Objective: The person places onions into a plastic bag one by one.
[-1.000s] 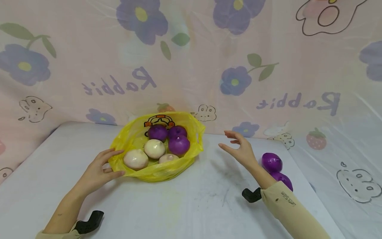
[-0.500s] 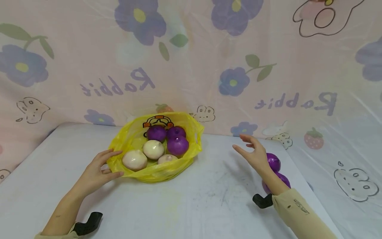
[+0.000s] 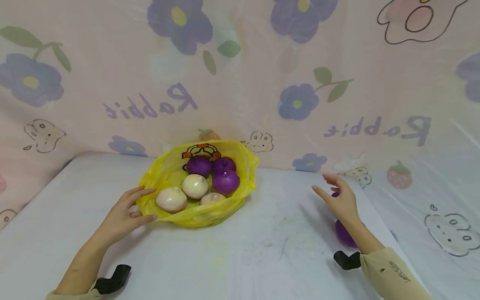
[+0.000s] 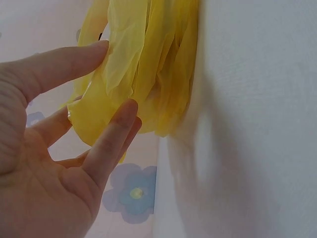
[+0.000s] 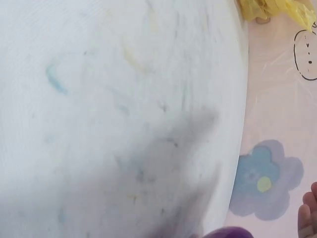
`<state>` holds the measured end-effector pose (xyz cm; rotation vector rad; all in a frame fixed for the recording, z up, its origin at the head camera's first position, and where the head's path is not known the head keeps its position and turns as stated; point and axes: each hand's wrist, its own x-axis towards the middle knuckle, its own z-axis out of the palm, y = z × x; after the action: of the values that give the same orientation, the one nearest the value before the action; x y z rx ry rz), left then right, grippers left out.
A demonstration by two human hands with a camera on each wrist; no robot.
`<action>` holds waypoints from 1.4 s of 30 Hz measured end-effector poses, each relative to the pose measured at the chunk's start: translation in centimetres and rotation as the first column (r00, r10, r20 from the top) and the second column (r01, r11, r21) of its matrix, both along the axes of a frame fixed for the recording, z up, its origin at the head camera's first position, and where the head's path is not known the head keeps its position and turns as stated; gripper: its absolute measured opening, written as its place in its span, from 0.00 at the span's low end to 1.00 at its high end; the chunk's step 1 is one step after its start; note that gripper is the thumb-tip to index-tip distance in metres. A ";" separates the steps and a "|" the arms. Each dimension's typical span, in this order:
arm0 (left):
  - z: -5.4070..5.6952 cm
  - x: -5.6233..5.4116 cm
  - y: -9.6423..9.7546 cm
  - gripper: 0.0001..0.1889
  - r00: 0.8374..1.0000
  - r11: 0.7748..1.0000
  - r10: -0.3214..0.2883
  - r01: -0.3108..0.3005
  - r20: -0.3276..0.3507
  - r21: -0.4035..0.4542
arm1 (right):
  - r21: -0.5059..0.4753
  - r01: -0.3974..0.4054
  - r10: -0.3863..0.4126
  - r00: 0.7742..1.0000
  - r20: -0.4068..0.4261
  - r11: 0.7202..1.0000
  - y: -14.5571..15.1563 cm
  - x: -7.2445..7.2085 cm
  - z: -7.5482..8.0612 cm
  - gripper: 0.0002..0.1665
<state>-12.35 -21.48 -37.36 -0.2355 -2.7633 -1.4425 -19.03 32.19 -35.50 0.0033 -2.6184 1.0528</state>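
Note:
A yellow plastic bag [image 3: 198, 217] lies with its mouth facing me. Inside it are three purple onions [image 3: 226, 181] and three pale onions [image 3: 171, 200]. My left hand [image 3: 123, 214] touches the bag's left rim with thumb and fingertips spread. In the left wrist view, thumb and fingers [image 4: 111, 136] rest against the bag's folds. On the right, my right hand [image 3: 342, 203] hovers with fingers loosely parted and nothing between them. Two more purple onions [image 3: 344, 234] lie on the table beyond and beneath it, partly hidden by hand and forearm.
The white table [image 3: 240, 258] has faint smudges in its middle. Behind it hangs a pink printed cloth [image 3: 240, 100] that meets the table's back edge and also runs along the right side. A black camera mount [image 3: 346, 260] sticks out from the right wrist.
My right hand has moved right, away from the bag, and now covers part of the two loose onions. The left hand and the bag stay as they were.

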 end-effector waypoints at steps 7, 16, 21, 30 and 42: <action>0.2 0.0 -0.2 0.36 1.000 1.000 0.005 -0.005 -0.015 -0.018 | 0.008 0.028 -0.029 0.998 0.058 1.000 1.4 0.1 0.2 0.42; -0.2 -0.2 0.0 0.36 1.000 1.000 0.002 -0.002 -0.010 -0.019 | 0.146 0.112 -0.128 0.986 0.104 0.983 3.1 0.8 0.2 0.48; -0.1 -0.2 0.2 0.36 1.000 1.000 -0.001 0.000 -0.018 -0.027 | 0.223 0.115 -0.158 0.970 0.185 0.968 3.9 0.8 -0.3 0.53; 0.2 0.0 0.2 0.36 1.000 1.000 -0.001 0.001 -0.017 -0.022 | 0.258 0.065 -0.140 0.948 0.287 0.964 5.9 0.7 -0.8 0.57; 0.0 -0.1 0.4 0.36 1.000 1.000 0.005 -0.005 -0.003 -0.012 | 0.209 0.046 -0.131 0.899 0.418 0.977 7.2 1.2 -1.2 0.57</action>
<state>-12.40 -21.13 -37.34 -0.2305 -2.7695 -1.4234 -17.85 39.37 -36.65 -0.3405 -3.0732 0.8356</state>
